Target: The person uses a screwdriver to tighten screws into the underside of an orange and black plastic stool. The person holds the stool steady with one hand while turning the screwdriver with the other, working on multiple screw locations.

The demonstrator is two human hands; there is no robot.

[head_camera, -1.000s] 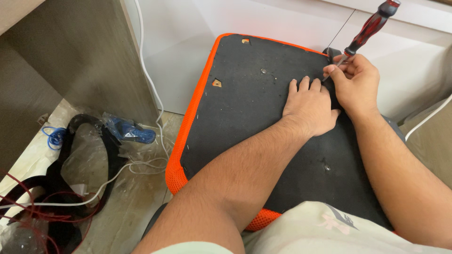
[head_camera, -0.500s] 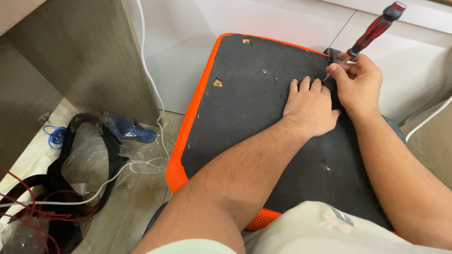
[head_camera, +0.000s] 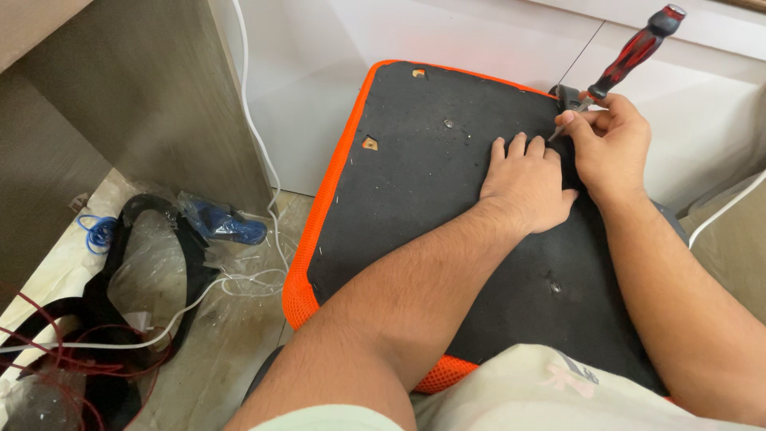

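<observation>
The upturned chair seat (head_camera: 447, 207), black board underside with an orange mesh edge, lies across the person's lap, and the left hand (head_camera: 527, 183) presses flat and open on the board near its far right corner. Just beyond that hand, the right hand (head_camera: 610, 144) is closed around a red-and-black-handled screwdriver (head_camera: 630, 54), its tip down at a dark metal fitting (head_camera: 568, 97) on the seat's far right corner. The work looks mid-way at best: that fitting is still being dealt with, and a small screw (head_camera: 448, 124) still sits in the board left of it
</observation>
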